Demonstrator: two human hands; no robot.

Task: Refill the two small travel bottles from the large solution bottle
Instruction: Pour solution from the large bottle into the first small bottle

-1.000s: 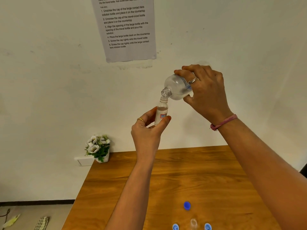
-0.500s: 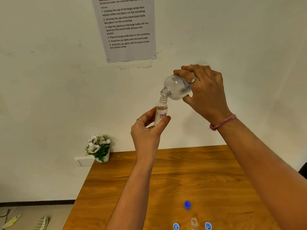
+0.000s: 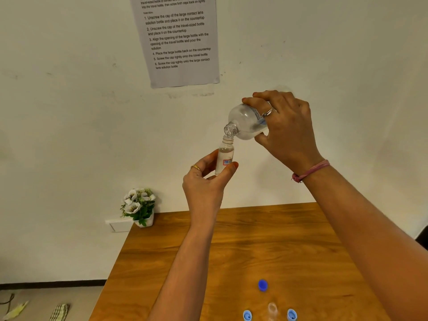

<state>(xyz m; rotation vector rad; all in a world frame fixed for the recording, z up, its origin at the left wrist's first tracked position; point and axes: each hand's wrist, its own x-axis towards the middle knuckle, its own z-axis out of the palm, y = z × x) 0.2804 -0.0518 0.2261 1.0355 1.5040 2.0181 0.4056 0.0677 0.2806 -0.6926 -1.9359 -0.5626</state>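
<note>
My right hand (image 3: 286, 133) grips the large clear solution bottle (image 3: 245, 122), tipped neck-down to the left, high above the table. Its open mouth rests against the mouth of a small clear travel bottle (image 3: 224, 156), held upright between thumb and fingers of my left hand (image 3: 206, 181). Liquid stands high in the small bottle, near its shoulder. A second small clear bottle (image 3: 272, 309) stands uncapped at the table's near edge, partly cut off by the frame. A dark blue cap (image 3: 262, 285) and two light blue caps (image 3: 247, 315) (image 3: 291, 314) lie around it.
The wooden table (image 3: 266, 246) stands against a white wall. A small pot of white flowers (image 3: 139, 207) sits at its far left corner beside a wall socket (image 3: 120, 225). A printed instruction sheet (image 3: 178, 40) hangs on the wall above.
Both hands hold nearly the same pose. The large bottle stays tipped over the small one, and the liquid in the small bottle looks a little higher.
</note>
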